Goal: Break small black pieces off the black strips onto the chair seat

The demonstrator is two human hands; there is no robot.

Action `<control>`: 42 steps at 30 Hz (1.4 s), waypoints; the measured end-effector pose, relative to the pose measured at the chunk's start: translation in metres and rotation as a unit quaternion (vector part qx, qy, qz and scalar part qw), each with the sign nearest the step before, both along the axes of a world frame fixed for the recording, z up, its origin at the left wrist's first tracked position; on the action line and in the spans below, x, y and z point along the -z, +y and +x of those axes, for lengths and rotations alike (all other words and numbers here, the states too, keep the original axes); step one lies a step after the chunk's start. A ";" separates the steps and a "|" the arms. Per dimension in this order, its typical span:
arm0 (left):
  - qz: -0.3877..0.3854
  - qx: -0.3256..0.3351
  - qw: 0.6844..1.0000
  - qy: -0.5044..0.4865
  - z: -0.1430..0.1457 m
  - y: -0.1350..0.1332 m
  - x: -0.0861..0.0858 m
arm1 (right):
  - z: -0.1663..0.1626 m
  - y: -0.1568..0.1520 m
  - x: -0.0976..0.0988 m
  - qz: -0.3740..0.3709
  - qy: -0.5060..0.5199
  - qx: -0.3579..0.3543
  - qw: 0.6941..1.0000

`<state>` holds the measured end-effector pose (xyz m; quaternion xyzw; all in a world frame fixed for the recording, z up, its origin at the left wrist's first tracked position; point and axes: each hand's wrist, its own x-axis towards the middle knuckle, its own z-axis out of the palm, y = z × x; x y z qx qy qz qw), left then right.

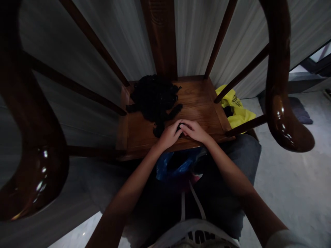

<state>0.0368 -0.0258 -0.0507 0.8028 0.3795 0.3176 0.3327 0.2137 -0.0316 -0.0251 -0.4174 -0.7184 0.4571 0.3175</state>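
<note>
My left hand and my right hand meet over the front of a wooden chair seat. Between them is a small black piece, its kind unclear and mostly covered by my fingers. Both hands are closed around it, thumbs toward each other. Just beyond, a heap of black, cloth-like pieces lies on the left and back of the seat. Loose ends of the heap reach forward, close to my left hand.
Curved wooden armrests stand at left and right, joined to slanting spindles. A blue plastic bag hangs below the seat's front edge, between my legs. Right of the seat sits a yellow bag with something black inside.
</note>
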 end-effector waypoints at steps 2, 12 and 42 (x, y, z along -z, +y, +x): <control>-0.002 -0.007 0.999 0.047 0.002 -0.003 0.001 | 0.003 0.001 -0.001 0.003 -0.001 -0.008 1.000; 0.000 0.005 0.992 0.123 0.003 -0.003 -0.006 | 0.014 0.012 0.009 -0.097 -0.012 -0.067 0.993; -0.144 -0.093 0.963 -0.210 -0.003 0.017 -0.003 | -0.024 -0.012 0.021 0.158 -0.082 0.134 0.975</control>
